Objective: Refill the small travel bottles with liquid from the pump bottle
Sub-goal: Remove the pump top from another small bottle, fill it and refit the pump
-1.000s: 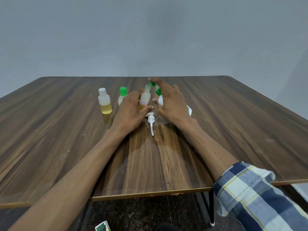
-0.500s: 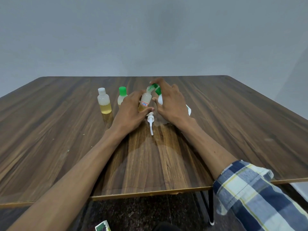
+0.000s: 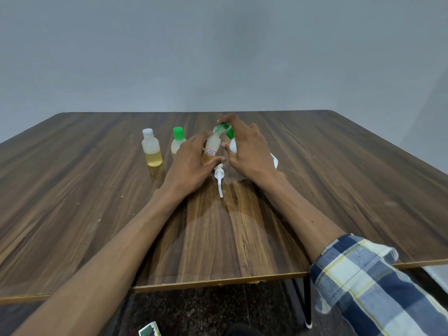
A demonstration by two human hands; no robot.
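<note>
Bottles mid-table, both hands working one cap.

Head view: left hand (image 3: 191, 163) curls round the small labelled bottle (image 3: 211, 149), steadying it upright so the right hand (image 3: 247, 149) can pinch its green flip cap (image 3: 224, 128) at the top, apparently opening or shutting it. Just behind the right hand sits a white bottle (image 3: 233, 146), mostly hidden. A detached pump head (image 3: 219, 177) lies near, probably removed for pouring. Two more travel bottles, white-capped (image 3: 151, 149) and green-capped (image 3: 178, 141), wait to the left on the table (image 3: 72, 190).
</note>
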